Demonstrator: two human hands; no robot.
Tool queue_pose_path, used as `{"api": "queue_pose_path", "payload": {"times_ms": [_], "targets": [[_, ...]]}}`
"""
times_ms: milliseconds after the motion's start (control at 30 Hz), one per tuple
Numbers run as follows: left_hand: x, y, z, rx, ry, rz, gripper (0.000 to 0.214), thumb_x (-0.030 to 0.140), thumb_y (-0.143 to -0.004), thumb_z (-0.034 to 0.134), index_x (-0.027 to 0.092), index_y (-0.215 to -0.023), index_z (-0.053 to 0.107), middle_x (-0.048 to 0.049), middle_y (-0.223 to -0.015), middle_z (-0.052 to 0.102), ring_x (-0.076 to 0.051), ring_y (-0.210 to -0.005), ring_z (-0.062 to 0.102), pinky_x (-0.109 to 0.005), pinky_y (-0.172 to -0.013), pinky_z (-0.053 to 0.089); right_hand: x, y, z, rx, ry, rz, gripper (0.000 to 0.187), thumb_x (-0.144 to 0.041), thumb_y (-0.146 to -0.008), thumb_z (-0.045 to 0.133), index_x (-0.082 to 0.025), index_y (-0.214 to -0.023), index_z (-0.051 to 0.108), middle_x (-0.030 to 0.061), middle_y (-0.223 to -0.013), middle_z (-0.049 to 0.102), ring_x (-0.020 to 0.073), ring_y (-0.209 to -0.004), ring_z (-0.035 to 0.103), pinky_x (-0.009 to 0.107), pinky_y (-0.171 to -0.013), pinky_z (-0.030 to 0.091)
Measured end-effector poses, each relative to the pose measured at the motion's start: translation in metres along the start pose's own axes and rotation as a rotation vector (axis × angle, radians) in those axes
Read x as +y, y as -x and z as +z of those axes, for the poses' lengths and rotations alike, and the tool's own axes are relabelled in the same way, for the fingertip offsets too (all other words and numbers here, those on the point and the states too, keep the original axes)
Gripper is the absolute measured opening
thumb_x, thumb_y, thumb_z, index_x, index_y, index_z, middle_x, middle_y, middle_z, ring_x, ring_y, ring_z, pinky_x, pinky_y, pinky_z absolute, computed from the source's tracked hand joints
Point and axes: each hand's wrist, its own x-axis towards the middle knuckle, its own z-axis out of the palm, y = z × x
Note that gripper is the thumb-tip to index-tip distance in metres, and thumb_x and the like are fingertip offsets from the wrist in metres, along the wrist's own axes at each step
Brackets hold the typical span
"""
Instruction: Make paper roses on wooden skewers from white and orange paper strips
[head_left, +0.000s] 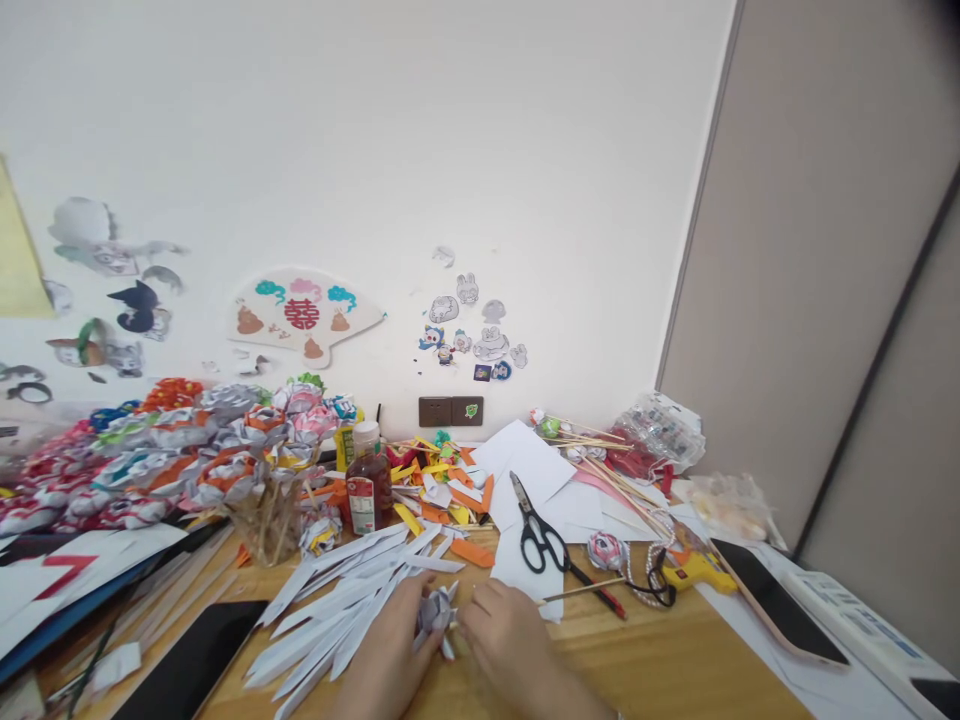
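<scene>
A small grey-white paper flower point(435, 612) is held between the fingers of my left hand point(397, 640), low in the middle of the view. My right hand point(506, 635) is closed beside it, its fingers round a thin wooden stick point(583, 590). One end of the stick points toward the flower and the other sticks out to the right; the join is hidden by my fingers. Folded white paper strips point(337, 610) lie spread to the left of my hands. Black-handled scissors point(541, 540) rest on white paper sheets point(525, 465) just beyond my right hand.
Many paper flowers point(225, 470) pile up at left. A sauce bottle point(367, 480) stands near orange and yellow paper pieces point(450, 490). To the right are a yellow glue gun point(697, 570), a phone point(780, 600) and a finished-looking flower point(607, 550). Another phone point(195, 660) lies front left.
</scene>
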Motion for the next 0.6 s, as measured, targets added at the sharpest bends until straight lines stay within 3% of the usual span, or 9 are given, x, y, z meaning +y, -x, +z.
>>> {"api": "queue_pose_path", "payload": {"times_ms": [133, 300, 467, 600], "targets": [[0.004, -0.002, -0.005, -0.041, 0.022, 0.058, 0.032, 0.009, -0.070, 0.054, 0.017, -0.100, 0.064, -0.0091, -0.098, 0.066, -0.025, -0.095, 0.062, -0.039, -0.087, 0.047, -0.001, 0.000, 0.000, 0.012, -0.015, 0.038, 0.023, -0.024, -0.093, 0.049, -0.020, -0.071, 0.054, 0.0013, -0.067, 0.057, 0.0174, -0.061, 0.053, 0.026, -0.051, 0.033], [0.011, -0.003, -0.009, -0.116, 0.111, 0.132, 0.043, 0.000, -0.060, 0.052, 0.021, -0.095, 0.067, -0.0054, -0.098, 0.069, -0.023, -0.097, 0.062, -0.037, -0.089, 0.047, -0.001, 0.000, -0.004, -0.037, -0.117, 0.144, 0.012, -0.021, -0.090, 0.053, -0.020, -0.078, 0.056, 0.0009, -0.072, 0.061, 0.0175, -0.067, 0.055, 0.026, -0.056, 0.036], [0.000, -0.008, -0.003, -0.104, 0.219, 0.172, 0.052, -0.006, -0.055, 0.045, 0.019, -0.093, 0.068, -0.0050, -0.096, 0.072, -0.021, -0.095, 0.064, -0.033, -0.088, 0.049, 0.001, -0.004, -0.012, -0.128, -0.320, 0.207, 0.008, -0.013, -0.082, 0.060, -0.021, -0.083, 0.061, -0.0007, -0.079, 0.066, 0.0167, -0.074, 0.059, 0.024, -0.063, 0.041], [-0.006, -0.008, 0.001, -0.117, 0.277, 0.189, 0.050, -0.005, -0.058, 0.045, 0.019, -0.096, 0.067, -0.0047, -0.097, 0.072, -0.020, -0.093, 0.065, -0.032, -0.085, 0.051, 0.001, -0.006, -0.015, -0.172, -0.385, 0.177, 0.011, -0.014, -0.081, 0.062, -0.022, -0.089, 0.063, -0.0014, -0.083, 0.069, 0.0160, -0.076, 0.062, 0.023, -0.067, 0.043]]}}
